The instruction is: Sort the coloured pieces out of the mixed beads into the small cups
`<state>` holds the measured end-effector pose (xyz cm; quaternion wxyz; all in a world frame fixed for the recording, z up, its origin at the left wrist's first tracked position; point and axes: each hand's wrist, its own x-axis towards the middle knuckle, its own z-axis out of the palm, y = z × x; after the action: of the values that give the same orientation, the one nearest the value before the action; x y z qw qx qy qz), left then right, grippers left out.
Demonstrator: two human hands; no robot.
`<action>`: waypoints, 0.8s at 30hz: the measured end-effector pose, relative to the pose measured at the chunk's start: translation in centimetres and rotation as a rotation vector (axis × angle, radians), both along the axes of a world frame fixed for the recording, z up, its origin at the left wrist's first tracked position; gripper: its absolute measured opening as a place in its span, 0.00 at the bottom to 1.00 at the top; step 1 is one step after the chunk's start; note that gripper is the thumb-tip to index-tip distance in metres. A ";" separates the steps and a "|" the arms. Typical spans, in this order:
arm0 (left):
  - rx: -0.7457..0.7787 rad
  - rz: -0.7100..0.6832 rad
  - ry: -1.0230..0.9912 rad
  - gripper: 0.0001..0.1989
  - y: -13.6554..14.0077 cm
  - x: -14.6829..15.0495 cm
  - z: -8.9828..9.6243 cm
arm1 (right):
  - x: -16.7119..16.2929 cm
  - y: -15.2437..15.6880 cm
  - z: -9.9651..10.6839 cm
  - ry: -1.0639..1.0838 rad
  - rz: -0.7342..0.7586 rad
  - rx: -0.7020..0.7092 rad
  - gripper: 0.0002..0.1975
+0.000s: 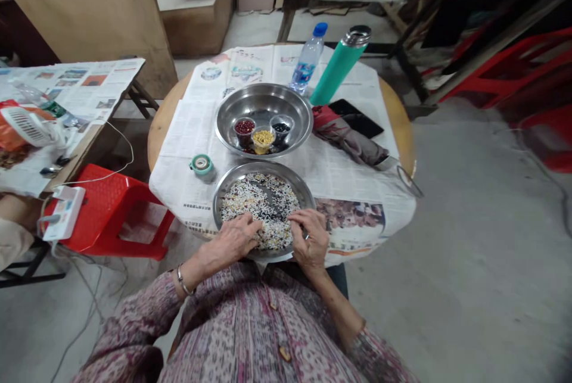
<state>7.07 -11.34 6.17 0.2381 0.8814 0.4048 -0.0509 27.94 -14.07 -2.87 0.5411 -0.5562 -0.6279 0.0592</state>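
- Tray (217, 195): mixed grains (243, 195), mostly white
- Basin (259, 99): three cups (263, 148) of red, yellow, black seeds (281, 127)
- Left grip (238, 234), right grip (310, 240): over tray; cannot tell if holding any

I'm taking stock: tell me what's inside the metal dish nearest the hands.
The metal dish holds mixed grains, mostly white, some yellow and dark. Whatever lies directly beneath the left hand and right hand is covered.

Round wooden table (399, 124) under newspaper (185, 133): steel basin (263, 96), shallow steel dish (268, 167), water bottle (307, 61), turquoise flask (340, 70), green roll (201, 164), folded umbrella (351, 137)
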 end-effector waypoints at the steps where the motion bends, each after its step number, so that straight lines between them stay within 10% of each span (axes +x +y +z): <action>1: -0.010 -0.022 -0.001 0.09 0.0 0.5 -0.1 | 0.0 0.0 0.1 0.003 0.002 -0.002 0.07; 10: 0.245 -0.008 -0.037 0.22 3.4 3.0 -1.0 | -0.1 -0.1 0.3 0.020 -0.002 -0.021 0.07; 17: 0.063 -0.157 -0.116 0.10 5.0 4.5 -1.9 | 0.0 -0.1 0.2 0.024 -0.010 -0.047 0.07; 24: 0.095 0.016 -0.032 0.13 4.1 1.3 -0.5 | 0.0 0.0 0.1 0.036 -0.015 -0.041 0.07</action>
<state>8.36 -7.24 5.70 0.2026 0.8893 0.4098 -0.0155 27.93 -14.09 -2.73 0.5413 -0.5707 -0.6126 0.0780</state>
